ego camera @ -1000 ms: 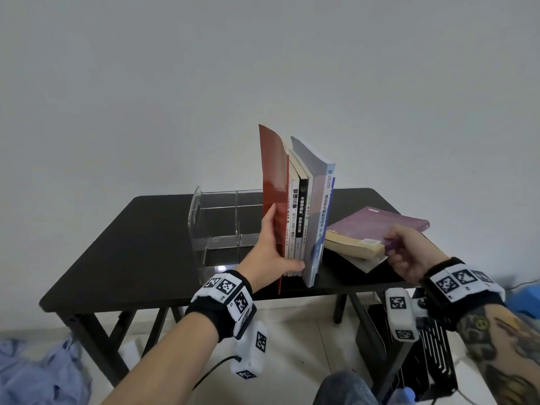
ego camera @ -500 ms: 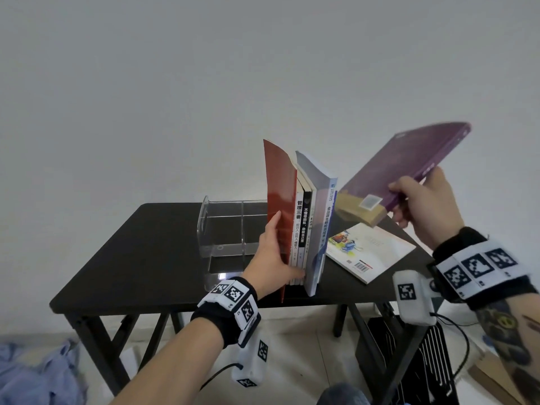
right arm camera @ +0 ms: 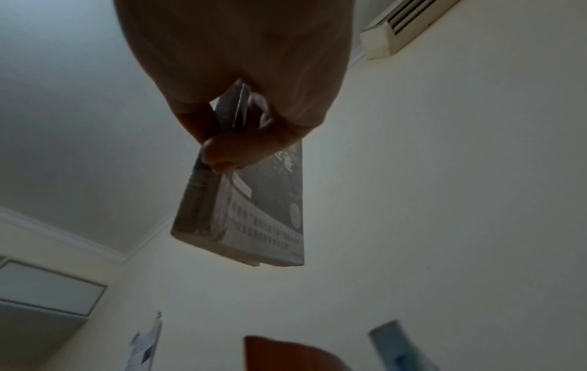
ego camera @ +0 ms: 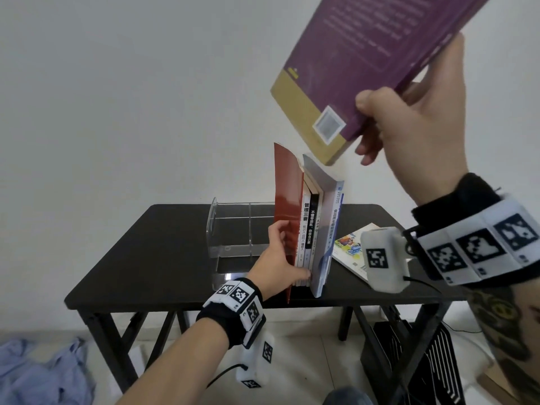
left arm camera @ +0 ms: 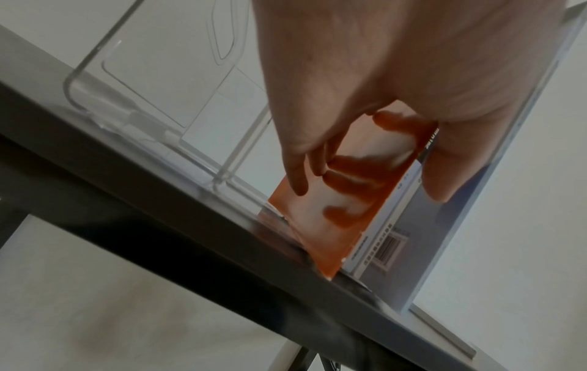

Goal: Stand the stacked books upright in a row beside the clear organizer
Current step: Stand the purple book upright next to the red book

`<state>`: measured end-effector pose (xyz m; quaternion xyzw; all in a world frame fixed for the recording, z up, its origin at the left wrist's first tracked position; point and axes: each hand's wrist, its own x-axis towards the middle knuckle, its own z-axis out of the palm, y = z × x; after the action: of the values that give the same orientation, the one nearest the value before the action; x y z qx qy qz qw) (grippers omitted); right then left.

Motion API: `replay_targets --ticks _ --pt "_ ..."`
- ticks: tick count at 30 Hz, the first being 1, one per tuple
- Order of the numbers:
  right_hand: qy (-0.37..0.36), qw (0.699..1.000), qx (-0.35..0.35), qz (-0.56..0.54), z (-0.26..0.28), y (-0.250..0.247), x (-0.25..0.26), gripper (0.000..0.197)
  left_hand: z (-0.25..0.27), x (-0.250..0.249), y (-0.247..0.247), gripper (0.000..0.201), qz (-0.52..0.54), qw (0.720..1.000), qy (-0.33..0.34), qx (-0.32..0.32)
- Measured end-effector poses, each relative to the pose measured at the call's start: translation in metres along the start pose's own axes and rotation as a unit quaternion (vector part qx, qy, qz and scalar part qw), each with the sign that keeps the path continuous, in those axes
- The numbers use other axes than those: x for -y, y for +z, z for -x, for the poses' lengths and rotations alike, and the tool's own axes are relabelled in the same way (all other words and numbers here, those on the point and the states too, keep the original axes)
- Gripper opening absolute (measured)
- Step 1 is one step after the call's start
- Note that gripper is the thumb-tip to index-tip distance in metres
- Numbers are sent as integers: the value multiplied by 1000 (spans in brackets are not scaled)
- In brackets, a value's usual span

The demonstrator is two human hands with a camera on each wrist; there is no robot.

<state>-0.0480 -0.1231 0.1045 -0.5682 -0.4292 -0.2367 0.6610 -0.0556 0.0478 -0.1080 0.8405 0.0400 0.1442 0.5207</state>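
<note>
Several books stand upright on the black table (ego camera: 152,252), right of the clear organizer (ego camera: 233,229). The red book (ego camera: 287,200) is on the organizer's side and the grey-blue book (ego camera: 327,229) on the outer side. My left hand (ego camera: 292,252) clamps this row, with fingers flat on the red cover (left arm camera: 320,241) and thumb across the spines. High above the row, my right hand (ego camera: 369,124) grips the purple book (ego camera: 365,62), which is tilted in the air. The right wrist view shows that book (right arm camera: 247,221) pinched between thumb and fingers. A thin colourful book (ego camera: 353,252) lies flat, right of the row.
A white wall rises behind the table. Blue cloth (ego camera: 38,372) lies on the floor at the left. A black slatted object (ego camera: 409,361) stands under the table's right end. An air conditioner (right arm camera: 403,25) hangs high on the wall.
My right hand has lifted the purple book off the flat colourful book and raised it well above the row, closer to my head. My left hand has kept its hold on the upright books.
</note>
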Motion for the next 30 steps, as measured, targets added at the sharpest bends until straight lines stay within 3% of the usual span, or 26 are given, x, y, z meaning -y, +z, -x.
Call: replay_targets --ticks 7,12,14,17,18,20,23,27,30 --pt "48 997 64 -15 19 43 -7 42 1 11 0 113 -4 1000 -7 -3" --pt "81 988 118 55 46 62 -36 40 6 13 -2 116 -61 998 -16 -11" --pt "82 979 146 115 58 69 -53 48 7 14 -1 100 -84 996 -4 -7" --pt "73 952 184 232 74 78 -73 61 11 15 0 37 -69 998 1 2" --pt "75 941 198 264 80 80 -77 62 15 13 1 25 -66 998 3 3" --pt "83 921 214 316 90 82 -85 62 20 11 3 28 -66 998 3 -1" --pt "98 900 215 365 104 85 -95 62 25 18 4 14 -46 999 8 -7" --pt "90 888 209 400 118 88 -105 60 34 22 2 21 37 998 -11 -43" --pt "91 880 200 422 128 94 -112 51 43 14 2 57 137 990 -20 -39"
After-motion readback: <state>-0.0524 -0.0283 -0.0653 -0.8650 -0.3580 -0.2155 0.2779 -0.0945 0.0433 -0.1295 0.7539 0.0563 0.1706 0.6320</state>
